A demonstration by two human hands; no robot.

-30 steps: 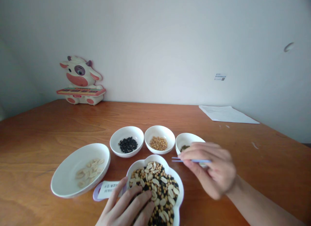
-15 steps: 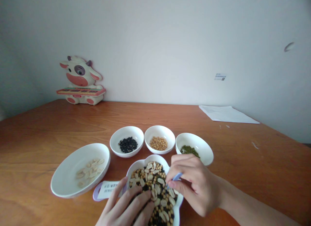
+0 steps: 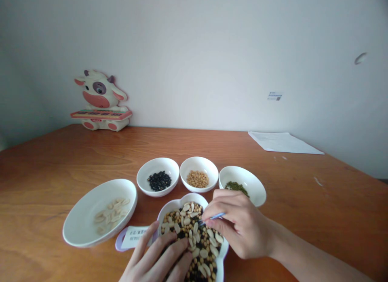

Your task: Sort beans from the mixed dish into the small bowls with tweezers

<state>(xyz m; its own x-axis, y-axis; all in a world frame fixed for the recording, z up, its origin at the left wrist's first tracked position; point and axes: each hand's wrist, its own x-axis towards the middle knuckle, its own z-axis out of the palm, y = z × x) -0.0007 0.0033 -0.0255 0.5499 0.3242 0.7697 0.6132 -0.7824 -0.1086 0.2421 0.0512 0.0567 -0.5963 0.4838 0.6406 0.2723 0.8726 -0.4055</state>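
A white scalloped bowl with a lilac handle (image 3: 223,259) is filled with mixed peanuts, soybeans and dark beans (image 3: 203,253). My left hand (image 3: 163,257) lies over its near left part, fingers spread and resting on the mix; what its fingertips touch underneath is hidden. Above the right side of the bowl, my right hand (image 3: 242,223) pinches small blue tweezers (image 3: 218,215), their tips down among the beans. Whether the tips hold a bean is too small to tell. A labelled lilac handle (image 3: 121,239) sticks out left of the bowl.
A large white bowl (image 3: 75,217) with peanuts stands at left. Behind are small bowls of black beans (image 3: 159,181), soybeans (image 3: 197,179) and green mung beans (image 3: 237,188). A cow toy keyboard (image 3: 101,102) and white papers (image 3: 283,142) are near the wall.
My right hand has shifted slightly left and away from me, and the tweezers now lie flatter, with tips farther into the bowl. My left hand has stayed still.
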